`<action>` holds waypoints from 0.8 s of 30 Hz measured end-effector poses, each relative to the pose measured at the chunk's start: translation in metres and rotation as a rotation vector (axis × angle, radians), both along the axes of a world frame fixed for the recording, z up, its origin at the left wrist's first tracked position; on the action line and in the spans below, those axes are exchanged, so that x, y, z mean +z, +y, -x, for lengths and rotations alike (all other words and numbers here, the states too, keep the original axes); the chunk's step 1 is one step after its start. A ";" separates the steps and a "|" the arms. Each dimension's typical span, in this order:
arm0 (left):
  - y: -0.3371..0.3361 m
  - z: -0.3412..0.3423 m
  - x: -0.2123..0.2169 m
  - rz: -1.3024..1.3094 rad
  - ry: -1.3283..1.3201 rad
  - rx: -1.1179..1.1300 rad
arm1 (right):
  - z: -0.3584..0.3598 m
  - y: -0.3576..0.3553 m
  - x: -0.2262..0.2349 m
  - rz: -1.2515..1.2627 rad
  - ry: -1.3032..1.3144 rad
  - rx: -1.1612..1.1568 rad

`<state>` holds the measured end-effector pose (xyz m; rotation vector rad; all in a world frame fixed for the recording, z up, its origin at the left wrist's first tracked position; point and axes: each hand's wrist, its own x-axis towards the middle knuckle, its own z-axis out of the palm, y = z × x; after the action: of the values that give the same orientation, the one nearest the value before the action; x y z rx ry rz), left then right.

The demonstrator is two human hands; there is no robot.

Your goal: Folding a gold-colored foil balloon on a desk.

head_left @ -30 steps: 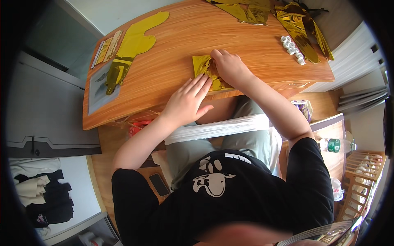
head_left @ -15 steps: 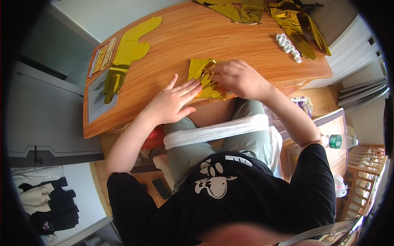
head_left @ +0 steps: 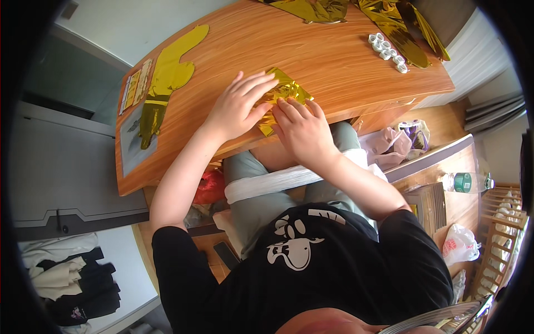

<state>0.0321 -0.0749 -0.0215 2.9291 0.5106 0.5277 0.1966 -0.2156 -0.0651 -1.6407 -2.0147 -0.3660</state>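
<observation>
A crinkled gold foil piece (head_left: 290, 84) lies near the front edge of the wooden table, turned cornerwise to it. My left hand (head_left: 238, 107) is open over its left side, with the fingers stretched out and the thumb near the foil. My right hand (head_left: 305, 129) lies on the near right part of the foil, its fingers extended and the fingertips pressing on the surface. Both hands hide parts of the piece. Flat gold foil balloons (head_left: 177, 74) lie at the table's left, one overlapping a clear plastic sleeve (head_left: 129, 158).
More gold foil balloons (head_left: 389, 28) lie at the far right of the table (head_left: 245, 42). Several small white rolls (head_left: 388, 53) stand beside them. A white band (head_left: 272, 185) spans my thighs. Right of me are a plastic bottle (head_left: 466, 182) and a white bag (head_left: 460, 244).
The foil piece has been turned so a corner points away from me. My left hand has moved away from me, and my right hand has come down nearer, flattening onto the foil.
</observation>
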 end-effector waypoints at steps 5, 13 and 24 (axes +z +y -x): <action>0.019 -0.023 -0.009 0.079 0.122 -0.139 | 0.007 0.003 0.016 0.124 0.049 -0.093; 0.035 -0.023 -0.021 0.236 0.085 -0.240 | -0.040 0.022 0.029 0.100 0.244 0.205; 0.038 -0.022 -0.019 0.321 0.099 -0.219 | -0.053 0.046 0.027 -0.060 0.250 0.428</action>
<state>0.0546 -0.0367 -0.0403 2.6655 0.2513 0.2483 0.2499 -0.1701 -0.0383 -1.1138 -2.0660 -0.0605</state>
